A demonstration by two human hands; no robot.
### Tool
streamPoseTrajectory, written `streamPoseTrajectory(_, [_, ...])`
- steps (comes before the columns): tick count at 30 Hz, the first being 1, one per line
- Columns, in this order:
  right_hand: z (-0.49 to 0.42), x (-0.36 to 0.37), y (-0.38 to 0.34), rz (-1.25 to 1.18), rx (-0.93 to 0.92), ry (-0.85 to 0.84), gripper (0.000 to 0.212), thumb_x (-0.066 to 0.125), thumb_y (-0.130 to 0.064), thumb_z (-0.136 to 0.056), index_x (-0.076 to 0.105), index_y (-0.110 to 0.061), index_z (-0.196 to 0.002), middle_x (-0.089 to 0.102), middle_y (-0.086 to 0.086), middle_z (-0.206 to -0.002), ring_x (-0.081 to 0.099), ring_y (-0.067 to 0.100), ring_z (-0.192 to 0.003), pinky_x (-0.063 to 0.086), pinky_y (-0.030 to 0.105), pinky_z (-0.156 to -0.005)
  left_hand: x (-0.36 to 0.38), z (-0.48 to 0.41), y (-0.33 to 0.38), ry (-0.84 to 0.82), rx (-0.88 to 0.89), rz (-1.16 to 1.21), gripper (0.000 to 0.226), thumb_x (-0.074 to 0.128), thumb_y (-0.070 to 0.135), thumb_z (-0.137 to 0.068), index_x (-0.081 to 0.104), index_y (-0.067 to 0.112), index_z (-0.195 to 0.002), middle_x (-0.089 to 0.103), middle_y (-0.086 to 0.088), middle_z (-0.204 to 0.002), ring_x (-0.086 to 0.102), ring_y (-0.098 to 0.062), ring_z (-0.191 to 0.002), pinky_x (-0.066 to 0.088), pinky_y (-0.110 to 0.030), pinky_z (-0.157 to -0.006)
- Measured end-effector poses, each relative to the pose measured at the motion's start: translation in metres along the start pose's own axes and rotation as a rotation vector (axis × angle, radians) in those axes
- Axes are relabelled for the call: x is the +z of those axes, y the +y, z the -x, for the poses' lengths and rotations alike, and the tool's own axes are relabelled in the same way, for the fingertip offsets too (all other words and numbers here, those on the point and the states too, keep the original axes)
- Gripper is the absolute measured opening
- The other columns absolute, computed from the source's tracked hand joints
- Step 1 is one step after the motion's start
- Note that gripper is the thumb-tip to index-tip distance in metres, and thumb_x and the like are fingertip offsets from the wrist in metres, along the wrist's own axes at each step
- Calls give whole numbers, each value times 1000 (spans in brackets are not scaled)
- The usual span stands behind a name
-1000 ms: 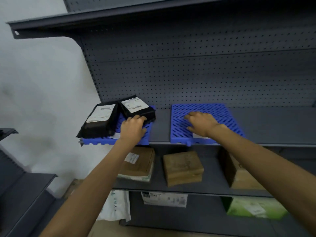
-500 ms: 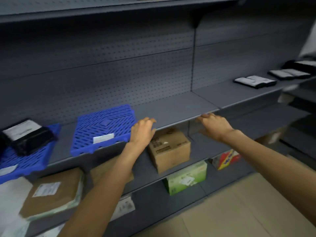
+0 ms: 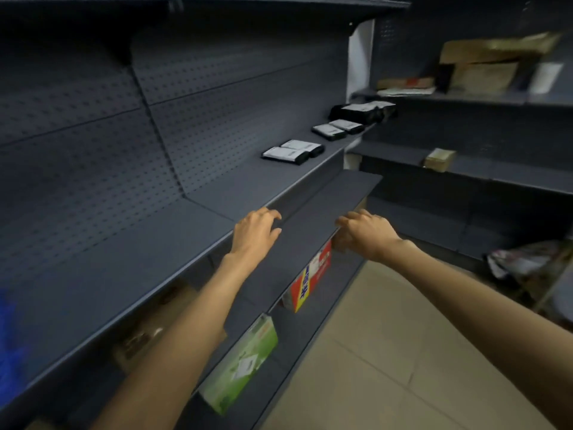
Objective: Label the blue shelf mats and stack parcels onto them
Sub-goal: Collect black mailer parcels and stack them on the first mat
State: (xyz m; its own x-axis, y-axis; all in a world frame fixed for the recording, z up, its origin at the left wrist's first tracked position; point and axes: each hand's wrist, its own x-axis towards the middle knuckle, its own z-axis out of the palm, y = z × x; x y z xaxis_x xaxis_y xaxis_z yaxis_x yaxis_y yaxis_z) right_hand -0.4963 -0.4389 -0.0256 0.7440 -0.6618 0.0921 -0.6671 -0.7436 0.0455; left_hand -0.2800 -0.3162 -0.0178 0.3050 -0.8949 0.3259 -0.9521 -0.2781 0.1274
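Note:
Only a blurred sliver of a blue shelf mat (image 3: 7, 336) shows at the far left edge, on the dark grey shelf (image 3: 148, 262). Further right on that shelf lie black parcels with white labels (image 3: 291, 152), more black parcels (image 3: 338, 128), and a pile of them (image 3: 361, 111) at the far end. My left hand (image 3: 255, 232) hovers at the shelf's front edge, fingers apart, holding nothing. My right hand (image 3: 362, 232) is out in front of the lower shelf's edge, fingers loosely curled and empty.
The lower shelf holds a brown box (image 3: 145, 333), a green box (image 3: 242, 361) and a red and white box (image 3: 311, 276). A second shelving unit (image 3: 465, 169) on the right carries cardboard boxes (image 3: 483, 63). A crumpled bag (image 3: 533, 259) lies beside the tiled floor (image 3: 387, 352).
The view has swung right along the shelving. The blue mats slid out to the left edge. Both hands left the mats and moved right with the view, empty.

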Motion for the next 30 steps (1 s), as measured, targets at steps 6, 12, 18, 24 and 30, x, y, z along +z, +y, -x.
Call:
streamPoseTrajectory(6, [-75,-7,83,23,101,23,48,55,-33,-93,46,-23,-139,54,3,-133,49,29,-123,46,40,-89,34,-140,39,9,131,48,33,64,30,-94,61,23,-126,63,-2,-124,59,-26,-114,50,-41,-82])
streamPoseTrajectory(12, [-127,1,153,-10,192,53,47,55,-35,-94,46,-22,-139,56,5,-128,52,30,-118,47,42,-82,80,-243,79,-6,240,103,31,64,29,-94,62,23,-124,64,0,-124,60,-24,-113,50,-41,-80])
streamPoseTrajectory(18, [-171,23,234,-38,263,49,47,59,-34,-92,48,-20,-136,56,6,-128,53,31,-118,48,41,-80,132,-319,119,-51,342,77,29,63,30,-94,62,25,-123,64,1,-123,61,-22,-112,51,-39,-82])
streamPoseTrajectory(24, [-237,42,329,-45,264,72,39,55,-26,-93,51,-23,-132,56,5,-128,53,30,-116,47,40,-77,172,-416,168,-39,336,75,31,63,31,-94,61,24,-124,64,0,-123,61,-22,-112,52,-40,-81])
streamPoseTrajectory(30, [-302,54,452,-45,214,48,40,52,-32,-95,49,-21,-133,55,6,-129,51,31,-120,47,41,-83,212,-524,246,-49,293,55,28,61,32,-96,62,25,-123,64,1,-123,59,-22,-115,51,-39,-83])
